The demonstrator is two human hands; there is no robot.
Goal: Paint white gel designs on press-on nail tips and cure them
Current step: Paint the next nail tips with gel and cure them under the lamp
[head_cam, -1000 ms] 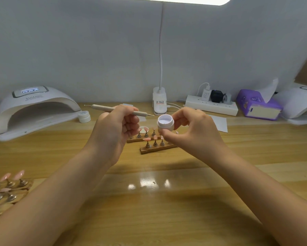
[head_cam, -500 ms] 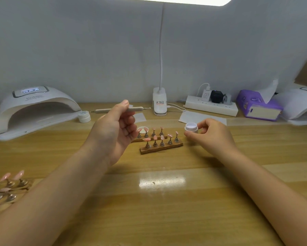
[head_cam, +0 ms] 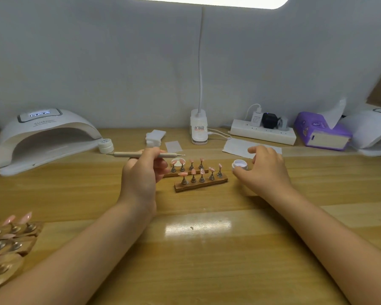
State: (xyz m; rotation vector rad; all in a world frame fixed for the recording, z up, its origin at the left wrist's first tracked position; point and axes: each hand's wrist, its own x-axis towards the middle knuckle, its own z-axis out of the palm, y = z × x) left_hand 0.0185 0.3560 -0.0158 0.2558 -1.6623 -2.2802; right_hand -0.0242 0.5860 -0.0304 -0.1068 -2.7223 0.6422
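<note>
My left hand (head_cam: 141, 172) grips a slim wooden dotting tool (head_cam: 128, 154), held level with its metal tip pointing right above the nail stands. Two wooden stands (head_cam: 200, 186) carry pink press-on nail tips (head_cam: 193, 171) on small metal posts at the table's middle. Right of them an open white gel jar (head_cam: 239, 165) sits on the table. My right hand (head_cam: 266, 170) curves round the jar, thumb at its near side and fingers at its far right. A white curing lamp (head_cam: 42, 137) stands at the back left.
A closed small white jar (head_cam: 106, 145) sits by the lamp. A desk lamp clamp (head_cam: 198, 128), white pads (head_cam: 155, 137), a paper sheet (head_cam: 238, 146), a power strip (head_cam: 262, 133), a purple tissue pack (head_cam: 321, 133) and a second lamp (head_cam: 374, 133) line the back. More nail stands (head_cam: 6, 238) lie front left.
My right hand carried the gel jar from in front of me down to the table right of the stands. My left hand stayed put, and the dotting tool in it lowered slightly.
</note>
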